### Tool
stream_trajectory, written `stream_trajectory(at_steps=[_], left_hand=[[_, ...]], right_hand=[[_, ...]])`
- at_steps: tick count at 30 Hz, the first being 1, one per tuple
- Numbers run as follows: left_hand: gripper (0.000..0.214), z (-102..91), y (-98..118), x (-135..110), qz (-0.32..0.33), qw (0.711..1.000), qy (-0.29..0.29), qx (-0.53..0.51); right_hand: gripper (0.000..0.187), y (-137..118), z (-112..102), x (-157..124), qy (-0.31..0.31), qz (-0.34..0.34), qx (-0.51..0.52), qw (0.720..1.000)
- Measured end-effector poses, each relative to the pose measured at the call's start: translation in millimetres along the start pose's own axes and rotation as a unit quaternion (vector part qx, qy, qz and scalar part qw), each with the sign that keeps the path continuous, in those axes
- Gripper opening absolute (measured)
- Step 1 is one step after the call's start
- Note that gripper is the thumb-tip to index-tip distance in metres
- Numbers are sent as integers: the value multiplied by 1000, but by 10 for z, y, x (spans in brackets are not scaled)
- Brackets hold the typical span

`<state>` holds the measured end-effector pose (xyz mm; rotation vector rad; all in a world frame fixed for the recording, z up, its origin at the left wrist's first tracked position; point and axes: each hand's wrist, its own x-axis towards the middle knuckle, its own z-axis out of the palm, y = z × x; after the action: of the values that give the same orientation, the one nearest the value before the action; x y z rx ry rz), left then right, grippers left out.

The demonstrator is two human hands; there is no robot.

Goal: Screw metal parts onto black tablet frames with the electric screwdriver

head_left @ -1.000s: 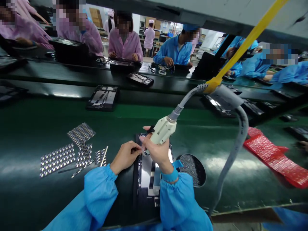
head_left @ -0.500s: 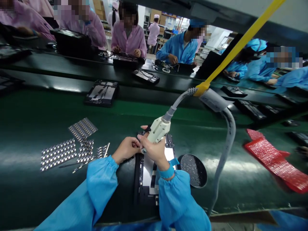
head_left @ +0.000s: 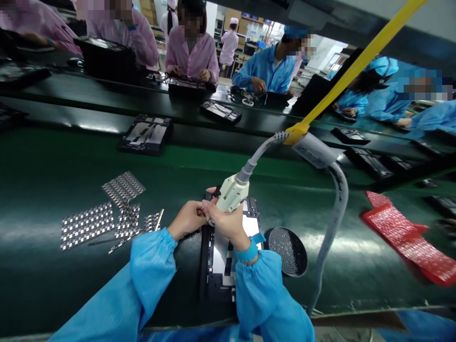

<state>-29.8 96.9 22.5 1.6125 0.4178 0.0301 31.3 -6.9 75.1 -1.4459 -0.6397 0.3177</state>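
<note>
My right hand is wrapped round a pale electric screwdriver, which hangs by a grey cable and a yellow strap. Beneath both hands lies a black device housing with white and silver panels inside. My left hand meets the right at the housing's upper left side. Its fingers are pinched together, and what they hold, if anything, is hidden. The screwdriver's tip is also covered by my hands. Just right of the housing stands a round black dish of small grey parts.
Sheets of small parts lie on the green bench to the left. Red bubble wrap is at the right. Another open housing sits further back. A grey cable loops down on my right. Several co-workers sit across the line.
The housing at the back left has slid a little to the left. My hands and the screwdriver have barely shifted.
</note>
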Motion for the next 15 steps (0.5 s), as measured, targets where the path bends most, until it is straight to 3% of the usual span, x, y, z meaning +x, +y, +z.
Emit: stream_trajectory(at_steps=[15], left_hand=[[2, -14, 16, -11, -1, 1000, -13, -7]], right_hand=[[25, 0, -3, -54, -35, -1, -21, 999]])
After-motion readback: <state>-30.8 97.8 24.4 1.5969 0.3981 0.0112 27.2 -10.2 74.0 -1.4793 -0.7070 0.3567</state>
